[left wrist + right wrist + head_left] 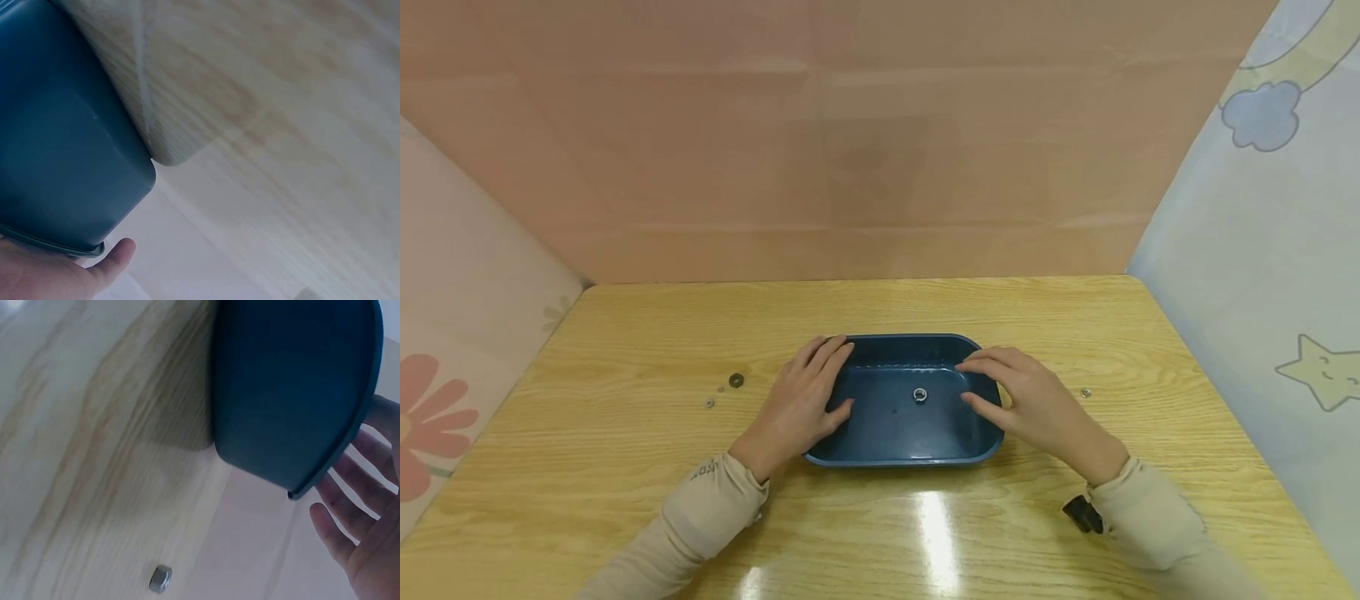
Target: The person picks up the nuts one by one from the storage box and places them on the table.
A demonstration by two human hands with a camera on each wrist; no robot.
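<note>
A dark blue rectangular plastic tray (pixel 891 450) stands on the table between the two hands. A shiny metal ring, perhaps a nut (pixel 920 395), lies on the tray floor. My left hand (pixel 797 404) lies over the tray's left rim, fingers extended along the far corner and thumb over the inside. The right hand (pixel 1033 400) is at the opposite rim, its fingers and thumb spread apart over the edge. In the right wrist view its relaxed fingers (pixel 340 506) lie along the outside of the tray (pixel 294 394); in the left wrist view a fingertip (pixel 119 253) sticks out past the tray's corner.
To the left on the wooden table (pixel 647 350) lie a dark washer (pixel 736 381), a small metal nut (pixel 710 403) and a tiny piece (pixel 721 389). Right of the tray lies a hex nut (pixel 160 579). Covered panels stand behind and at both sides.
</note>
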